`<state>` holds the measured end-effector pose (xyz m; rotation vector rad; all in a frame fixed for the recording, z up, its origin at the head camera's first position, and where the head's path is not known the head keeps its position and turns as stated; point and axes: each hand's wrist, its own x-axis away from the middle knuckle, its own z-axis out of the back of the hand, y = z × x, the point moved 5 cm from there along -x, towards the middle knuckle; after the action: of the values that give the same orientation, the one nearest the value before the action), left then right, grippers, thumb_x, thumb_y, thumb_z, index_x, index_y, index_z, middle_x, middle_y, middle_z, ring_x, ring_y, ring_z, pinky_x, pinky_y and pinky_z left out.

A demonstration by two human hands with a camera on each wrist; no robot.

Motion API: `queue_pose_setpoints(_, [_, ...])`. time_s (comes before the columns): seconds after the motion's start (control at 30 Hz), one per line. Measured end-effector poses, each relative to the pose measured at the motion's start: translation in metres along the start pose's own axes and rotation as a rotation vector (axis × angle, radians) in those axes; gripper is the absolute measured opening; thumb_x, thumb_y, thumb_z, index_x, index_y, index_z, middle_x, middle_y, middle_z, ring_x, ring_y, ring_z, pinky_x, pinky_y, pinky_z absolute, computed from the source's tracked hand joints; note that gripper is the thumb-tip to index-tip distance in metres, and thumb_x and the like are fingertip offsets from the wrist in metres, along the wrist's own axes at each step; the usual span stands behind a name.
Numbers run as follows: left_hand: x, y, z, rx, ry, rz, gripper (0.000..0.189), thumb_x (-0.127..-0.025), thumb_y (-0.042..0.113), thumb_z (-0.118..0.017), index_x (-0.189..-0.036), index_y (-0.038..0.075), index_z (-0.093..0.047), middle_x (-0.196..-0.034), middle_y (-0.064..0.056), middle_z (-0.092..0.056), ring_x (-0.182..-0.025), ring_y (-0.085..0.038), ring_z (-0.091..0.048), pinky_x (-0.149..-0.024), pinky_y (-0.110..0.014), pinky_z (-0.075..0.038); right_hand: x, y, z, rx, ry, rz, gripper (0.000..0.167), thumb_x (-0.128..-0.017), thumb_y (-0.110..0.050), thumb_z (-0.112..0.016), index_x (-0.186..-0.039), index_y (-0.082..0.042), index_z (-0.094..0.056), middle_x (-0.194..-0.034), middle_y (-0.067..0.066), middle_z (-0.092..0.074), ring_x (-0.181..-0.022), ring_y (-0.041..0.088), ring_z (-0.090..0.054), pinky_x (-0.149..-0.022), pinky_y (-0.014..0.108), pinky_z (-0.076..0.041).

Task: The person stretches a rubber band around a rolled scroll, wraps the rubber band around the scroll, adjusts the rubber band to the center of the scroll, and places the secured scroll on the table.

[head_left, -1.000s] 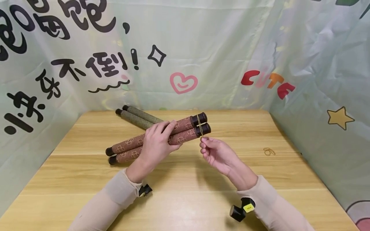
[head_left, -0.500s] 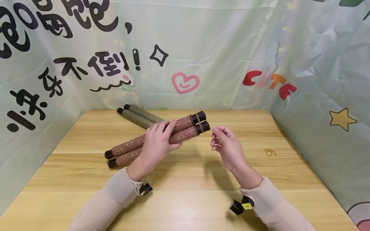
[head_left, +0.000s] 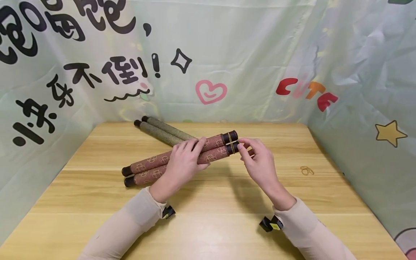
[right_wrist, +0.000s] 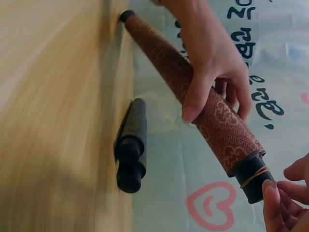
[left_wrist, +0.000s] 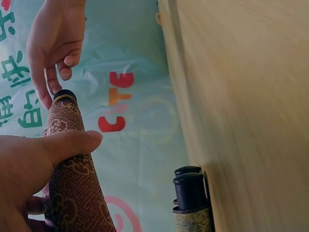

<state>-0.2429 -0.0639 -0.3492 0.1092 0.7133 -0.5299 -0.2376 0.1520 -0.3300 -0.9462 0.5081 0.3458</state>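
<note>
Two hanging scrolls [head_left: 147,168] covered in reddish-brown patterned cloth lie side by side, held above the table. My left hand [head_left: 185,157] grips both around the middle, its thumb along the near side. A thin rubber band [head_left: 232,142] loops around their black end knobs at the right, as the right wrist view also shows on the dark knob [right_wrist: 253,181]. At that end, my right hand [head_left: 260,160] has its thumb and forefinger at the tip of the nearer knob, close to the band, and seems to pinch it. The fingertips' exact contact is partly hidden.
Two olive-green scrolls [head_left: 159,131] with black knobs lie on the wooden table [head_left: 208,224] at the back left, partly behind the red pair. Loose rubber bands [head_left: 307,170] lie at the right. A printed cloth backdrop [head_left: 260,43] encloses the back and sides.
My right hand first let go of the rubber band and drew away to the right, then came back to the scrolls' banded end. The left hand keeps its grip throughout.
</note>
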Motion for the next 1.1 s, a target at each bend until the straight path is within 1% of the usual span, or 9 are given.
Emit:
queue_pose_setpoints(0.07, [0.0, 0.002, -0.001, -0.012, 0.008, -0.015, 0.088, -0.068, 0.053, -0.085, -0.138, 0.012, -0.05, -0.118, -0.012, -0.062, -0.103, -0.034, -0.061, -0.082, -0.051, -0.052, 0.0, 0.001, 0.0, 0.072, 0.013, 0.019, 0.023, -0.098, -0.024, -0.061, -0.113, -0.01, -0.072, -0.091, 0.002, -0.062, -0.066, 0.013, -0.063, -0.058, 0.029, -0.054])
queue_pose_setpoints(0.17, [0.001, 0.005, -0.003, -0.041, -0.001, -0.036, 0.088, -0.07, 0.054, -0.083, -0.14, 0.013, -0.049, -0.118, -0.013, -0.062, -0.102, -0.034, -0.062, -0.082, -0.05, -0.052, -0.001, 0.002, -0.001, 0.158, 0.021, 0.052, 0.022, -0.097, -0.023, -0.063, -0.109, -0.009, -0.075, -0.091, 0.002, -0.061, -0.07, 0.014, -0.063, -0.062, 0.032, -0.054])
queue_pose_setpoints(0.33, [0.005, 0.013, -0.007, -0.081, -0.023, -0.058, 0.09, -0.073, 0.055, -0.08, -0.145, 0.014, -0.046, -0.119, -0.015, -0.062, -0.1, -0.035, -0.062, -0.079, -0.049, -0.052, 0.001, 0.001, -0.008, 0.274, 0.024, 0.121, 0.019, -0.091, -0.022, -0.071, -0.101, -0.007, -0.077, -0.085, 0.002, -0.059, -0.067, 0.013, -0.059, -0.059, 0.032, -0.047])
queue_pose_setpoints(0.4, [0.007, 0.017, -0.008, -0.083, -0.022, -0.059, 0.09, -0.072, 0.053, -0.081, -0.145, 0.013, -0.046, -0.12, -0.016, -0.062, -0.1, -0.035, -0.062, -0.078, -0.049, -0.052, 0.002, 0.001, -0.011, 0.29, 0.022, 0.118, 0.018, -0.089, -0.023, -0.073, -0.098, -0.007, -0.077, -0.082, 0.001, -0.058, -0.064, 0.013, -0.056, -0.058, 0.032, -0.044])
queue_pose_setpoints(0.53, [0.009, 0.02, -0.009, -0.08, -0.026, -0.054, 0.091, -0.071, 0.051, -0.083, -0.145, 0.014, -0.046, -0.122, -0.017, -0.061, -0.102, -0.035, -0.062, -0.079, -0.05, -0.051, 0.002, 0.002, -0.014, 0.248, 0.025, 0.071, 0.013, -0.087, -0.018, -0.075, -0.092, -0.007, -0.075, -0.079, 0.001, -0.055, -0.063, 0.013, -0.054, -0.058, 0.032, -0.042])
queue_pose_setpoints(0.67, [0.009, 0.022, -0.008, -0.077, -0.035, -0.038, 0.09, -0.071, 0.051, -0.083, -0.145, 0.015, -0.046, -0.123, -0.016, -0.061, -0.103, -0.035, -0.061, -0.079, -0.05, -0.051, 0.005, -0.001, -0.018, 0.169, 0.015, 0.048, 0.008, -0.088, -0.014, -0.073, -0.089, -0.006, -0.073, -0.08, 0.001, -0.055, -0.064, 0.011, -0.056, -0.059, 0.03, -0.046])
queue_pose_setpoints(0.83, [0.008, 0.023, -0.005, -0.076, -0.039, -0.014, 0.089, -0.073, 0.051, -0.081, -0.146, 0.015, -0.045, -0.123, -0.016, -0.061, -0.102, -0.035, -0.061, -0.078, -0.05, -0.051, 0.014, -0.011, -0.025, 0.095, 0.003, 0.051, 0.005, -0.09, -0.012, -0.072, -0.088, -0.007, -0.071, -0.083, 0.0, -0.055, -0.067, 0.009, -0.056, -0.057, 0.025, -0.047])
queue_pose_setpoints(1.0, [0.006, 0.023, 0.0, -0.066, -0.041, -0.021, 0.089, -0.075, 0.052, -0.079, -0.147, 0.012, -0.045, -0.122, -0.017, -0.061, -0.101, -0.035, -0.061, -0.076, -0.05, -0.052, 0.026, -0.022, -0.035, 0.038, 0.003, 0.059, 0.005, -0.091, -0.011, -0.07, -0.09, -0.007, -0.069, -0.087, 0.0, -0.054, -0.069, 0.009, -0.054, -0.055, 0.024, -0.047])
queue_pose_setpoints(1.1, [0.003, 0.019, 0.007, -0.039, -0.015, -0.008, 0.089, -0.074, 0.053, -0.08, -0.146, 0.011, -0.046, -0.119, -0.017, -0.061, -0.1, -0.036, -0.062, -0.076, -0.05, -0.054, 0.031, -0.024, -0.04, 0.023, 0.008, 0.085, 0.006, -0.093, -0.013, -0.067, -0.093, -0.007, -0.068, -0.089, 0.001, -0.053, -0.071, 0.008, -0.054, -0.054, 0.023, -0.048])
